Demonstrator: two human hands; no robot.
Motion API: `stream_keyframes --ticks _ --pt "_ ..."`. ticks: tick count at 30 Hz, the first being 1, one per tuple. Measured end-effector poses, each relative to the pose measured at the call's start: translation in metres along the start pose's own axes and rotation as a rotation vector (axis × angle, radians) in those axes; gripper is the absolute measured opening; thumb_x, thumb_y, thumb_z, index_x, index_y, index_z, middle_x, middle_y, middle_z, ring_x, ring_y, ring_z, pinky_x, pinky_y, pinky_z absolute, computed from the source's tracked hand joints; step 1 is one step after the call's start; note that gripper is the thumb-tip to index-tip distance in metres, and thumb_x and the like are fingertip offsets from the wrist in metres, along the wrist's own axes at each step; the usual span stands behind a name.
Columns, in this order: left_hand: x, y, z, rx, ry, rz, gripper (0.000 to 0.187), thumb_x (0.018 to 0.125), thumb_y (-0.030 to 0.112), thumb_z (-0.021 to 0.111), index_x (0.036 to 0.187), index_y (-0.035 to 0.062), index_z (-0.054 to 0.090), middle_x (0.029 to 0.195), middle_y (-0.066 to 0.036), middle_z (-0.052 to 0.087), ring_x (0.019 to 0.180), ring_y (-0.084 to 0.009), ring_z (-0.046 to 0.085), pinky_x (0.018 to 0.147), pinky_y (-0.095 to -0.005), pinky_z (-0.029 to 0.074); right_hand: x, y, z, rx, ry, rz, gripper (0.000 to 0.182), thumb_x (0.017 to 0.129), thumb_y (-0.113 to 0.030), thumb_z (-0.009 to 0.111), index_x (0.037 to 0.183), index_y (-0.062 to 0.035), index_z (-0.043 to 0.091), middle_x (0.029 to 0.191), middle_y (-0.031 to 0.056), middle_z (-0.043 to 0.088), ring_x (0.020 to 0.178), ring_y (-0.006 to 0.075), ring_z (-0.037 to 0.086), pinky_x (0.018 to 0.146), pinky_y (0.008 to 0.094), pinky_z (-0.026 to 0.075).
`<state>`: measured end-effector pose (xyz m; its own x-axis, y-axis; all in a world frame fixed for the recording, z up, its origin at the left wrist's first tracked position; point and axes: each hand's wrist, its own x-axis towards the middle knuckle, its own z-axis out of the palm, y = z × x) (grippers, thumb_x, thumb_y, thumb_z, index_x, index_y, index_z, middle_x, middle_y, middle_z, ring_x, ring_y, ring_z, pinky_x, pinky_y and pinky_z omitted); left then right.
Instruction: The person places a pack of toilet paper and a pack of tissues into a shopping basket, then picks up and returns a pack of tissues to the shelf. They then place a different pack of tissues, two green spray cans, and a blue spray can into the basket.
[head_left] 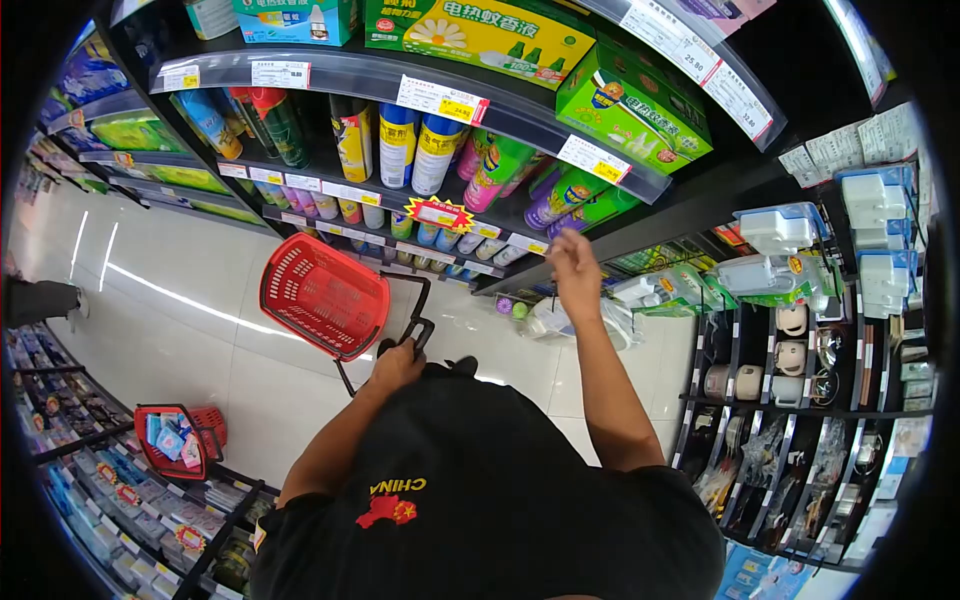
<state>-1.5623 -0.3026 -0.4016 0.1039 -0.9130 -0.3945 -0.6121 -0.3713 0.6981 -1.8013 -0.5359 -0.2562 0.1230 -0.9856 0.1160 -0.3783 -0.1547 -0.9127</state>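
My left hand is closed around the black handle of a red shopping basket. The basket is tilted, its slotted inside facing up, in front of me and to the left. My right hand is raised in front of the shelf, fingers loosely bent and apart, with nothing visible in it. Nearest to it are purple and green spray cans at the right end of the shelf. To their left stand a pink and green can and blue-capped white and yellow cans.
Above the cans, green boxes line a shelf with price tags. Hanging packs and a rack of goods are at the right. A second red basket holding packets stands at lower left. Another person's leg shows at far left.
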Motion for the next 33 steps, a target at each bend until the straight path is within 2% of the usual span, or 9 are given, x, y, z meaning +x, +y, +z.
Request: stream_keyframes --ticks 4,7,11,14,17,21,22,31,33 --pt "-0.006 -0.009 0.0 -0.003 -0.047 -0.051 0.045 0.086 0.041 0.063 0.102 -0.0017 0.057 0.084 -0.03 0.066 0.085 -0.0472 0.066 0.077 -0.0557 0.051 0.022 -0.041 -0.013 -0.263 0.171 -0.255 0.046 0.088 -0.012 0.066 0.13 0.0021 0.053 0.121 0.0162 0.059 0.089 0.019 0.064 0.068 0.0284 0.052" --pt "-0.014 -0.003 -0.012 -0.033 -0.096 -0.072 0.052 0.085 0.047 0.064 0.102 -0.0019 0.059 0.085 -0.03 0.067 0.087 -0.0461 0.067 0.079 -0.0539 0.052 0.028 -0.066 -0.015 -0.433 0.205 -0.374 0.055 0.089 -0.012 0.068 0.137 0.0018 0.045 0.128 0.016 0.052 0.096 0.0199 0.064 0.068 0.0287 0.052" --pt "-0.027 0.007 -0.032 -0.068 -0.088 -0.075 0.057 0.084 0.051 0.065 0.105 -0.0017 0.061 0.088 -0.028 0.068 0.09 -0.0436 0.068 0.081 -0.0508 0.052 0.033 -0.067 -0.016 -0.478 0.232 -0.372 0.06 0.089 -0.015 0.067 0.139 0.0036 0.042 0.138 0.0224 0.046 0.103 0.027 0.063 0.07 0.0317 0.055" --pt "-0.028 0.003 -0.032 -0.119 -0.077 -0.066 0.06 0.084 0.054 0.064 0.108 -0.0009 0.062 0.091 -0.027 0.069 0.091 -0.0421 0.068 0.081 -0.0491 0.052 0.035 -0.066 -0.015 -0.488 0.229 -0.371 0.061 0.088 -0.015 0.068 0.139 0.0032 0.041 0.138 0.0239 0.045 0.104 0.0283 0.063 0.069 0.0318 0.055" --pt "-0.029 -0.001 -0.034 -0.154 -0.085 -0.063 0.061 0.085 0.055 0.063 0.11 -0.0003 0.063 0.091 -0.027 0.069 0.091 -0.0415 0.068 0.081 -0.0479 0.053 0.036 -0.067 -0.013 -0.493 0.237 -0.354 0.061 0.088 -0.011 0.069 0.14 0.0043 0.04 0.139 0.0201 0.044 0.107 0.0244 0.062 0.069 0.0302 0.052" --pt "-0.027 -0.002 -0.032 -0.136 -0.089 -0.061 0.062 0.085 0.056 0.062 0.111 -0.0003 0.063 0.091 -0.027 0.069 0.091 -0.0409 0.069 0.082 -0.0471 0.053 0.046 -0.076 -0.018 -0.635 0.193 -0.424 0.063 0.086 -0.018 0.067 0.14 0.0013 0.04 0.137 0.0243 0.044 0.106 0.0355 0.062 0.08 0.0431 0.054" --pt "-0.027 -0.003 -0.032 -0.144 -0.085 -0.056 0.063 0.085 0.056 0.062 0.112 -0.0003 0.063 0.092 -0.027 0.07 0.091 -0.0409 0.069 0.082 -0.0469 0.053 0.046 -0.082 -0.018 -0.634 0.157 -0.367 0.062 0.086 -0.019 0.067 0.137 0.002 0.041 0.136 0.0256 0.045 0.106 0.0392 0.062 0.084 0.0483 0.052" --pt "-0.033 -0.008 -0.028 -0.185 -0.04 -0.063 0.064 0.085 0.057 0.063 0.113 0.0003 0.064 0.092 -0.027 0.07 0.091 -0.0408 0.069 0.082 -0.0455 0.053 0.07 -0.074 -0.017 -0.845 0.185 -0.276 0.06 0.086 -0.034 0.065 0.133 -0.0027 0.045 0.127 0.0281 0.05 0.1 0.0483 0.059 0.083 0.0542 0.05" --pt "-0.033 -0.009 -0.025 -0.191 -0.036 -0.078 0.063 0.085 0.057 0.063 0.113 0.0006 0.064 0.092 -0.026 0.07 0.091 -0.0409 0.069 0.082 -0.0456 0.053 0.076 -0.076 -0.017 -0.909 0.178 -0.255 0.058 0.086 -0.037 0.066 0.129 -0.0022 0.049 0.117 0.029 0.057 0.096 0.0487 0.061 0.083 0.0543 0.05"
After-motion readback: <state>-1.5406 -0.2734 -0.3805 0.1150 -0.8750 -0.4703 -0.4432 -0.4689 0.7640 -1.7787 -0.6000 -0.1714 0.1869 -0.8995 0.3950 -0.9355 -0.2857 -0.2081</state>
